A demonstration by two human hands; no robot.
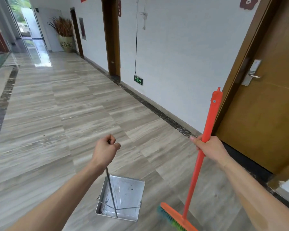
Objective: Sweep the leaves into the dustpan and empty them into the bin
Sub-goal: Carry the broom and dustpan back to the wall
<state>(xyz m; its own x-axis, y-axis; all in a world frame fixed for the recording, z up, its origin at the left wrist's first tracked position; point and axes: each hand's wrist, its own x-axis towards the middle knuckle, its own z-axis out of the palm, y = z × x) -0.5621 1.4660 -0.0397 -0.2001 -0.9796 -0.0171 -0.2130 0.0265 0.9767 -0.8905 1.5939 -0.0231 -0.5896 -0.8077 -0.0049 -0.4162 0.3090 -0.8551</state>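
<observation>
Dustpan (pixel 123 197) and broom (pixel 207 124) in hands

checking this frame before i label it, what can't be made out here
- Leaves and bin: none visible in the head view.
- Broom head: cut off by the bottom edge, bristles blurred.
- Dustpan handle top: hidden inside the left hand.
- Dustpan: inside looks empty, small specks unclear.
- Broom handle: partly covered by the right hand.

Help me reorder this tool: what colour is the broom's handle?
Orange-red, seen in the head view: the broom handle, gripped by the right hand.
</observation>
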